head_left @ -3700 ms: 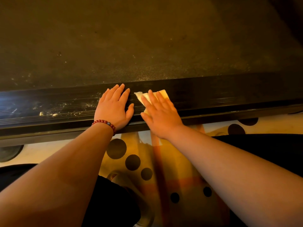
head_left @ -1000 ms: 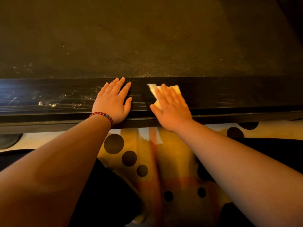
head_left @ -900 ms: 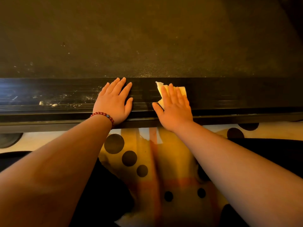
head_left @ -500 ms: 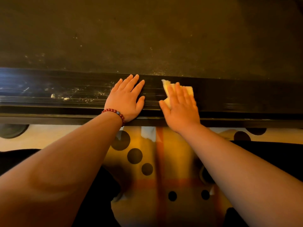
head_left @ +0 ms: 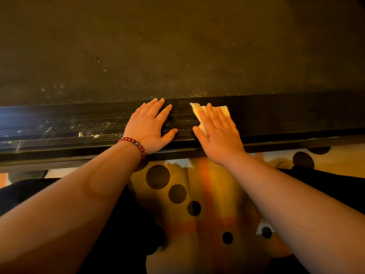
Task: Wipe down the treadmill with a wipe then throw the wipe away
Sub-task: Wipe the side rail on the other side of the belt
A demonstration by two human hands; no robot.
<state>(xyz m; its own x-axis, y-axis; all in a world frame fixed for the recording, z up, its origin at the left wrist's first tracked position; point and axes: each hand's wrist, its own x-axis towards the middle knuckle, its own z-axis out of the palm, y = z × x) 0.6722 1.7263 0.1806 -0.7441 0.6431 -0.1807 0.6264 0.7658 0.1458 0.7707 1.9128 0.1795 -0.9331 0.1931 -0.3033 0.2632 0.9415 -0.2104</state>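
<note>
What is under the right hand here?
A pale wipe lies flat on the treadmill's side rail, pressed by the right hand. Its edges show past the fingertips and beside the thumb; its middle is covered.

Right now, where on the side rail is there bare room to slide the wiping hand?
The rail is bare right of the right hand pressing the wipe. Between the hands, only a narrow strip. Left of the left hand, crumbs litter it.
</note>
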